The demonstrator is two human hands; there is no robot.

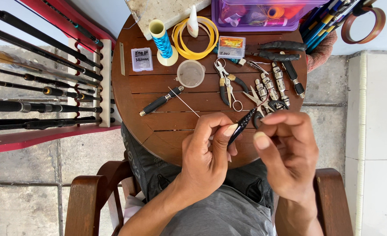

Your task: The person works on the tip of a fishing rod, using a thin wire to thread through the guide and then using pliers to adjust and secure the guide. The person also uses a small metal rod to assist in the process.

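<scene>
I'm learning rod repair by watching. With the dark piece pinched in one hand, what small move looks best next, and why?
Probably bring the right hand to the free upper end of the dark piece. The left hand pinches only its lower end, and the right fingers hover open beside it.

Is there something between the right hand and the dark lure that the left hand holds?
Nothing visible. The left hand pinches the dark lure, and the right hand hovers beside it with only open air between.
</scene>
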